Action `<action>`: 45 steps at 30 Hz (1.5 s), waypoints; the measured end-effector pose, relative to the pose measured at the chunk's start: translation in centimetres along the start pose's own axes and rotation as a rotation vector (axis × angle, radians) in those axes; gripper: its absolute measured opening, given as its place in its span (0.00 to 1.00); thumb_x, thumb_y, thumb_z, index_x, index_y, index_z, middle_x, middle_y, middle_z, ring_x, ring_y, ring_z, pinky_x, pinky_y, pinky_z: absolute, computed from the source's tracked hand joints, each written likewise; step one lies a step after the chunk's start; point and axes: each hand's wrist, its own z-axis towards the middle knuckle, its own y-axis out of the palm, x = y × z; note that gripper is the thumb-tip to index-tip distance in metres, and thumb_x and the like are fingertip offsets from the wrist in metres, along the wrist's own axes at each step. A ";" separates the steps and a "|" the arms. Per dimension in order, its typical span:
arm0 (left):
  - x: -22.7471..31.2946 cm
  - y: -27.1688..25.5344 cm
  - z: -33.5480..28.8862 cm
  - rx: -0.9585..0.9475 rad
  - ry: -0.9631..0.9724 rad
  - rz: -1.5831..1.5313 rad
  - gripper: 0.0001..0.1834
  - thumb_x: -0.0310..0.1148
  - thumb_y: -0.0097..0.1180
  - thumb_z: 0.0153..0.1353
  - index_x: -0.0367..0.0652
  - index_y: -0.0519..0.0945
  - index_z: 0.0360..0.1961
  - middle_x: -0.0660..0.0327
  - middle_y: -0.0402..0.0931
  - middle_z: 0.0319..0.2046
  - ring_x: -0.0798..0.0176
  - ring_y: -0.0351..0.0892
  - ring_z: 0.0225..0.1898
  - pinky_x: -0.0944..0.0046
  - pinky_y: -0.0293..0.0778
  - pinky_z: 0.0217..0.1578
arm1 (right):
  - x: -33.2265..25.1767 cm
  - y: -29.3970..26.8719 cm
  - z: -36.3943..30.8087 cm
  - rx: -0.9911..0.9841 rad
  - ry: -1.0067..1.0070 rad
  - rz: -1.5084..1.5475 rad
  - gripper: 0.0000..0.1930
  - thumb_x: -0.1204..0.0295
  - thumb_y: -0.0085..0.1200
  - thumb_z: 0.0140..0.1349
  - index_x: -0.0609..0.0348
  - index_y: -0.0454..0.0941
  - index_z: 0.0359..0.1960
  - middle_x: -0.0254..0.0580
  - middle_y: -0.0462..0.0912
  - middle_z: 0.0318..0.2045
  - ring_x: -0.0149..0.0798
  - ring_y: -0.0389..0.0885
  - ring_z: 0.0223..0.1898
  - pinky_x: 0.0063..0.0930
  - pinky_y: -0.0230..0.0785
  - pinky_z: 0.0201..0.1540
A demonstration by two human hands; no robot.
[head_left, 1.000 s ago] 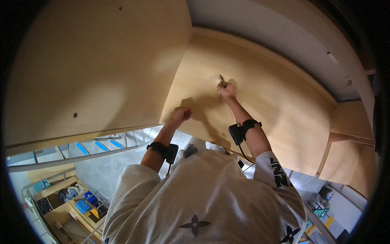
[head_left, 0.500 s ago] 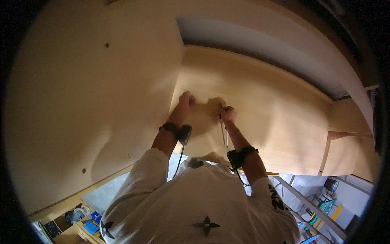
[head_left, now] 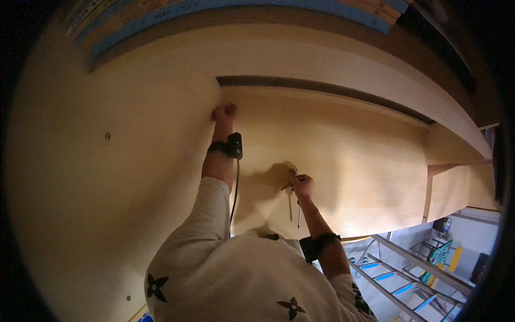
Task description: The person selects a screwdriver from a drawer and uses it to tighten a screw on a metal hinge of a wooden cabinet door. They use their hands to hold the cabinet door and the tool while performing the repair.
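Note:
My left hand (head_left: 225,112) is raised, with curled fingers, at the upper left corner of a pale wood panel (head_left: 375,161), beside the side wall (head_left: 134,188). Whether something small sits in its fingers is hidden. Lower and to the right, my right hand (head_left: 303,185) is closed in front of the panel. From it a screwdriver (head_left: 299,217) hangs with its thin metal shaft pointing down. A dark piece also shows by the fingertips, too small to name. Shadows of hand and tool fall on the panel.
A dark gap (head_left: 322,90) runs between the panel and the wooden board (head_left: 322,59) above it. Up top are blue and brown planks (head_left: 241,11). A stepladder (head_left: 402,287) stands at the lower right, with green and yellow gear (head_left: 442,257) beyond.
My left hand has moved up and left, to the panel's corner. My right hand sits lower in view, still with the screwdriver. The view has tilted, showing planks above and more of the ladder.

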 end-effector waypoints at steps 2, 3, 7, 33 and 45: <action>0.0 0.3 1.1 0.016 -0.016 0.023 0.11 0.35 0.39 0.61 0.37 0.65 0.31 0.54 0.63 0.22 0.56 0.62 0.20 0.64 0.63 0.20 | 1.0 0.2 0.6 0.001 -0.028 0.027 0.15 0.62 0.58 0.53 0.66 0.79 0.27 0.42 0.80 0.17 0.32 0.79 0.16 0.24 0.71 0.19; 1.1 0.2 1.9 0.010 -0.008 0.021 0.11 0.35 0.39 0.61 0.37 0.65 0.31 0.54 0.63 0.22 0.56 0.62 0.20 0.64 0.63 0.20 | 1.4 0.6 0.9 -0.010 -0.057 0.046 0.13 0.65 0.57 0.53 0.66 0.79 0.27 0.42 0.80 0.17 0.32 0.79 0.16 0.24 0.70 0.19; -0.7 1.1 2.0 0.012 -0.107 -0.246 0.08 0.34 0.44 0.59 0.41 0.69 0.29 0.56 0.66 0.25 0.57 0.66 0.27 0.59 0.68 0.27 | 1.4 -0.4 1.0 -0.002 -0.011 0.037 0.10 0.70 0.54 0.52 0.66 0.79 0.28 0.42 0.81 0.17 0.32 0.79 0.16 0.23 0.70 0.19; 2.7 5.3 -2.3 -0.108 0.530 2.601 0.27 0.42 0.48 0.57 0.29 0.70 0.50 0.41 0.65 0.52 0.43 0.63 0.54 0.48 0.59 0.54 | 2.8 -0.3 1.8 0.028 0.020 0.024 0.10 0.71 0.53 0.50 0.67 0.79 0.29 0.42 0.80 0.17 0.30 0.77 0.14 0.22 0.66 0.14; 1.2 -0.4 2.9 -0.045 0.186 0.426 0.16 0.42 0.45 0.60 0.39 0.72 0.39 0.56 0.68 0.36 0.57 0.66 0.35 0.58 0.65 0.37 | 1.9 -1.1 1.2 -0.106 0.087 0.123 0.13 0.68 0.55 0.51 0.67 0.78 0.33 0.42 0.80 0.19 0.30 0.78 0.16 0.22 0.66 0.15</action>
